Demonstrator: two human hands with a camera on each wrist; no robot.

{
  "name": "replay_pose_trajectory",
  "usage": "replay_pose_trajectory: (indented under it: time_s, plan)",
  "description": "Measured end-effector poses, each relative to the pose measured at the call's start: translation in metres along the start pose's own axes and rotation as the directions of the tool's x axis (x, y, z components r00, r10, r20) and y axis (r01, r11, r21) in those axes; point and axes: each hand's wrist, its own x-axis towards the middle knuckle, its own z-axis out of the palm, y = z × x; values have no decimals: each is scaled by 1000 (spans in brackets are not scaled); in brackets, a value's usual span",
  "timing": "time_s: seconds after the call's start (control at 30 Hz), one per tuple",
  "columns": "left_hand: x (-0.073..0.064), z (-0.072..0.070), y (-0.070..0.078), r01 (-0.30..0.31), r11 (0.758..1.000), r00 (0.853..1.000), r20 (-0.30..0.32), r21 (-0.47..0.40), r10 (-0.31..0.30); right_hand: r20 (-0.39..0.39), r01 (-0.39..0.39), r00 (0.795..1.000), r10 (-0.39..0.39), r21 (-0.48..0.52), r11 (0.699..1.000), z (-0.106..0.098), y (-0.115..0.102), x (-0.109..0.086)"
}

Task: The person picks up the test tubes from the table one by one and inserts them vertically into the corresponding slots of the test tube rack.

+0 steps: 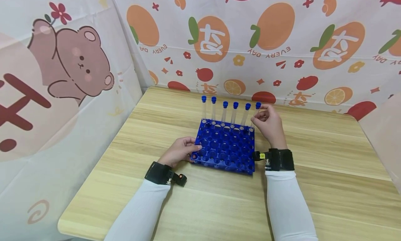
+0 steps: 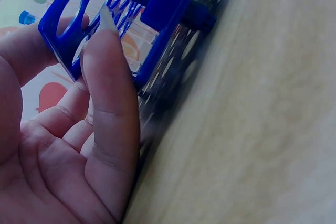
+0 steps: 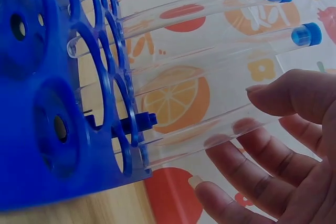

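Note:
A blue test tube rack [image 1: 223,149] sits on the table, and several clear test tubes with blue caps [image 1: 235,105] stand upright along its far row. My left hand [image 1: 179,151] grips the rack's left end; in the left wrist view its thumb [image 2: 111,77] presses the blue side frame, with fingers behind. At the far right corner, my right hand [image 1: 270,125] holds the rightmost test tube [image 1: 252,123] below its cap. The right wrist view has the thumb [image 3: 283,98] on one side of that tube and the fingertips behind it, while its lower end sits in the rack.
The light wooden table [image 1: 200,206] lies under the rack and both arms. Behind it hangs a fruit-print cloth [image 1: 275,70], and a bear-print cloth [image 1: 78,60] hangs at the left. Each wrist wears a black strap [image 1: 282,160] with a small camera.

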Motion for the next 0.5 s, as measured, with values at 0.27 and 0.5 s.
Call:
replay_pose_trajectory:
  time_s: [0.27, 0.5]
  plan:
    - [2, 0, -1, 2, 1000, 1000, -3, -6, -2, 12, -20, 1000, 20, 9, 1000, 2, 0, 1]
    - [1, 1, 1, -3, 1000, 1000, -3, -5, 3, 21, -33, 999, 32, 10, 999, 2, 2, 2]
